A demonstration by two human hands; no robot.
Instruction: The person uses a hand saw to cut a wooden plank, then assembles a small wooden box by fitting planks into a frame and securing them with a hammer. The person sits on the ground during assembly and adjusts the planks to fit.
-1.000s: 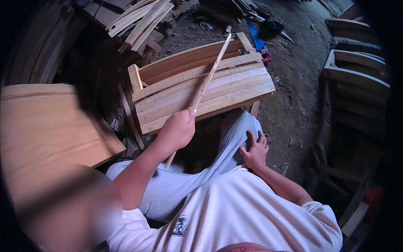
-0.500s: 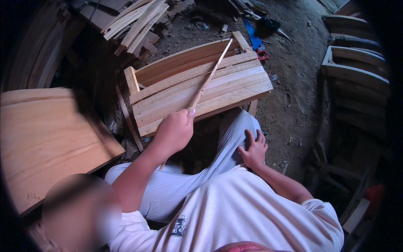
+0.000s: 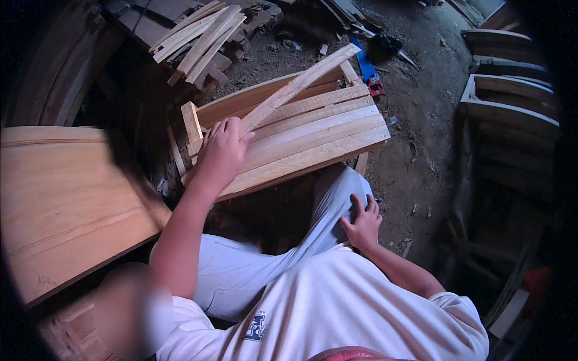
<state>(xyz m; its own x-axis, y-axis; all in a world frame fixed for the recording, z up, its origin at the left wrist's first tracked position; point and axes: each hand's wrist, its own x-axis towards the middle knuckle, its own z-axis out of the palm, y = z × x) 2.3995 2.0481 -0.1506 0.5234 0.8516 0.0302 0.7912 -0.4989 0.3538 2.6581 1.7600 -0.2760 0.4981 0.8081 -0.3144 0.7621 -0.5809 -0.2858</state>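
Observation:
My left hand [image 3: 223,153] is closed on the near end of a rough wooden slat [image 3: 298,90]. The slat slants up and right over a slatted wooden frame [image 3: 319,133], its far end above the frame's far right corner post. Whether slat and frame touch, I cannot tell. Several boards lie side by side across the frame's near face, with an upright post [image 3: 191,122] at its left end. My right hand [image 3: 363,227] rests on my right knee, fingers apart and holding nothing.
A wide wooden panel [image 3: 72,204] stands at the left. Loose slats [image 3: 201,39] are piled at the far left. A blue-bladed saw with a red handle [image 3: 376,86] lies beyond the frame's right corner. More wooden frames [image 3: 512,96] line the right side. Scraps litter the dirt floor [image 3: 415,138].
My left hand has moved up and left with the slat, which has turned from its narrow edge to its broad face. My right hand stays on the knee.

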